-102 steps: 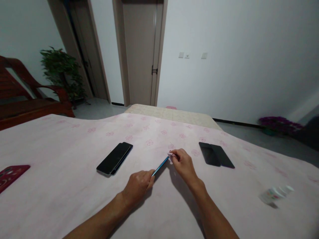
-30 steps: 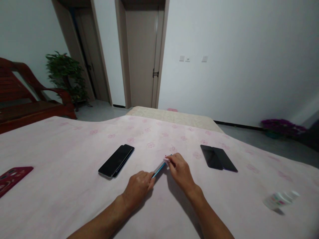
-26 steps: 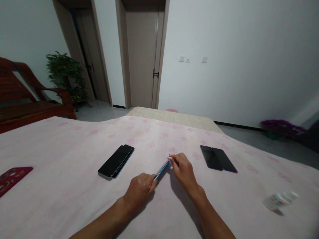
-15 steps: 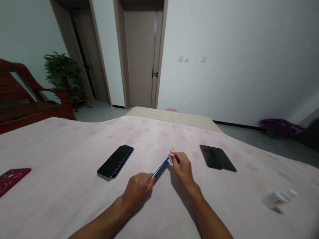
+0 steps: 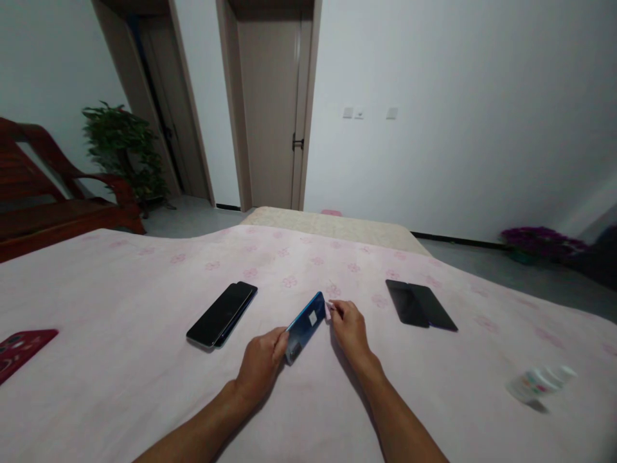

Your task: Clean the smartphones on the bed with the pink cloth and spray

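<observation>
A dark blue smartphone [image 5: 304, 326] is tilted on its long edge above the cloth, its glossy back with a pale square label turned toward me. My left hand [image 5: 263, 360] grips it by its near left end, the thumb along the edge. Close beside the phone's far end, my right hand [image 5: 350, 328] pinches a small pale pink cloth or tissue [image 5: 328, 311]. Most of that piece is hidden by the fingers, and I cannot tell whether it touches the phone.
Two stacked phones [image 5: 222, 315] lie left of my hands. Two thin dark panels [image 5: 419, 305] overlap at the right. A white bottle [image 5: 537, 384] lies at the lower right, and a red phone case [image 5: 24, 350] at the far left. Pink flowered cloth [image 5: 144, 308] covers the surface.
My left hand has rolled the phone from edge-on so that its back now shows. The right hand, still pinching the pale piece, has shifted slightly lower.
</observation>
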`<state>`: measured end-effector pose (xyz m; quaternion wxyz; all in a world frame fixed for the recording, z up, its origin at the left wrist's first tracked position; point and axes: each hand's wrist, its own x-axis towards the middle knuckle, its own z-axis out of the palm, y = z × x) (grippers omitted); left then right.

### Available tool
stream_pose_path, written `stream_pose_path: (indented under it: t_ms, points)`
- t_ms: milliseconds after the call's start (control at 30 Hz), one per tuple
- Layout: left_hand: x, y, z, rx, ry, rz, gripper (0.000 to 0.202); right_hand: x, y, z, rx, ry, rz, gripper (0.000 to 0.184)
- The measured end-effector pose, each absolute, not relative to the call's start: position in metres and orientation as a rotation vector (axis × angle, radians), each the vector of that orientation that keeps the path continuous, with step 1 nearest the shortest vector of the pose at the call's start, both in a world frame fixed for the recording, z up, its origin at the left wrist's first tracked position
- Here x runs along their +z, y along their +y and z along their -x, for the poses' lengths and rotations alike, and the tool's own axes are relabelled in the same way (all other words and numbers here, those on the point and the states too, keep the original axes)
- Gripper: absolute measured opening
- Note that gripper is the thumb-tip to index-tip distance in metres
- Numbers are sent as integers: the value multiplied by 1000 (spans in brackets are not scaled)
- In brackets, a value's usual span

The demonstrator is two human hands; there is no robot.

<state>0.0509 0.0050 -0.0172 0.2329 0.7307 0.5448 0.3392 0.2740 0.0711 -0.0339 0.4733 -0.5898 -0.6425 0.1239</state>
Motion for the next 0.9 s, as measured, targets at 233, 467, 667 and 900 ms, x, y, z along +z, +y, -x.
stream_pose_path:
  t_ms: [233, 467, 667, 900]
  points:
    - [-20, 11, -52, 1031, 1417, -1611, 43, -23, 44, -244, 461, -1818, 1161, 18]
    - [-21, 11, -52, 1039, 1406, -1613, 47, -25, 58, -248, 309, -1669, 1275, 19]
    - [-22, 11, -52, 1038, 1392, -1598, 49, -18, 48, -233, 456, -1806, 1079, 19]
    - [-26, 15, -52, 1065, 1352, -1442, 54, -18, 43, -233, 418, -1839, 1095, 19]
